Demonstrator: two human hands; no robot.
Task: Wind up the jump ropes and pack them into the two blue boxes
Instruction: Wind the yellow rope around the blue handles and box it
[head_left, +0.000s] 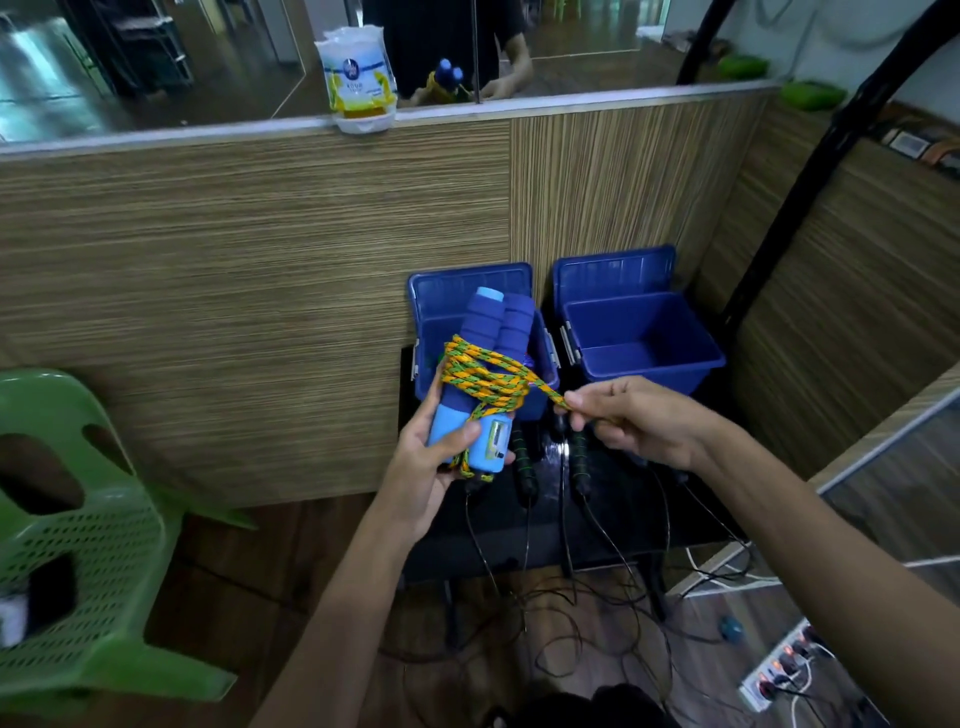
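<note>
While the left hand (423, 457) grips two blue handles (485, 364) upright before the left blue box (431, 296), the right hand (641, 421), at its three o'clock, pinches the yellow-green rope (488, 376) wound round them, hands apart.

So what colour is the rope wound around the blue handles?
Orange and green braided rope, clearest in the head view.

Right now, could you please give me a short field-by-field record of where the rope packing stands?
left hand: left hand grips both blue handles side by side
right hand: right hand pinches the loose end of the yellow-green rope
rope state: wound several turns around the handles
left box: left blue box open, mostly hidden behind the handles
right box: right blue box open, nothing visible inside
waiting: black ropes with green-black grips, unwound on the dark surface below
</note>
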